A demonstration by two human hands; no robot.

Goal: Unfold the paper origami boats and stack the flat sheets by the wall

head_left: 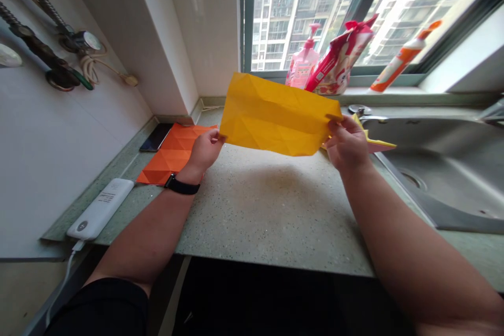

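A creased sheet of yellow paper (pixel 275 115) is held up above the speckled countertop (pixel 268 210). My left hand (pixel 205 151) pinches its lower left corner, and my right hand (pixel 348 143) grips its right edge between thumb and fingers. On the counter behind my left hand lies orange paper (pixel 173 147) marked with fold lines. Partly hidden behind my right hand is a folded yellow and pink paper piece (pixel 380 145), close to the sink's edge.
A steel sink (pixel 452 168) is at right. On the left are a dark phone (pixel 156 137) and a white power bank (pixel 101 209) with a cable. A pink pump bottle (pixel 302 63), a red bag (pixel 340 58) and an orange-white bottle (pixel 403 60) stand by the window.
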